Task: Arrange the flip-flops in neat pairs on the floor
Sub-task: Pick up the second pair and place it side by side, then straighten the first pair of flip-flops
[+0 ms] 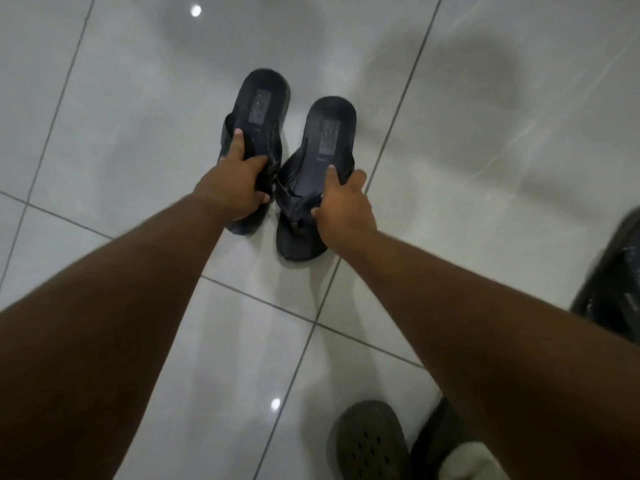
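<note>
Two dark navy flip-flops lie side by side on the glossy grey tiled floor, heels pointing away from me. My left hand grips the left flip-flop by its strap, thumb on the footbed. The right flip-flop sits slightly nearer to me, and my right hand holds it at the strap and right edge. The left flip-flop's toe end is hidden under my hand.
A dark green perforated clog is at the bottom right, with part of a dark shoe and something pale beside it. Another black sandal lies at the right edge. Grey tiles with dark grout lines spread all around.
</note>
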Available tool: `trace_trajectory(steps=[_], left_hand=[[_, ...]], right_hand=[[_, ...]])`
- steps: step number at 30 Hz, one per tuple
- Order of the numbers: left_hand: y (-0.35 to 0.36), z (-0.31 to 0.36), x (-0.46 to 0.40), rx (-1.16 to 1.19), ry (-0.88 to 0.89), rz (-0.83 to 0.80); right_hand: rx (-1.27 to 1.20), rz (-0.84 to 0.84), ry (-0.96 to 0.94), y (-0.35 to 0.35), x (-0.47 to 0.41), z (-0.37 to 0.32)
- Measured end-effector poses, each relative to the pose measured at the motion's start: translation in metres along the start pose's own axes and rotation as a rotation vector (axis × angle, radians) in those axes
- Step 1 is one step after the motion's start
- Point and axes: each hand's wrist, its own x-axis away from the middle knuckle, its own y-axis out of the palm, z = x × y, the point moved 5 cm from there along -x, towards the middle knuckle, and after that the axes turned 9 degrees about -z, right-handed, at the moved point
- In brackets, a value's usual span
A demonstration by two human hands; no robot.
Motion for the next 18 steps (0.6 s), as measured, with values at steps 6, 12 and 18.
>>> trace_trajectory(steps=[6, 12, 18], left_hand=[[-0.001, 0.086, 0.065, -0.034, 0.078, 0.029], [0.019, 0.254, 0.108, 0.025, 0.335, -0.148], [0.069, 0.381, 0.111, -0.031, 0.509, -0.213]], right_hand=[[0.257, -0.025, 0.053, -0.098, 0.066, 0.071], [0.254, 0.039, 0.298, -0.202, 0.160, 0.207], [0.166, 0.075, 0.459, -0.235, 0.205, 0.344]])
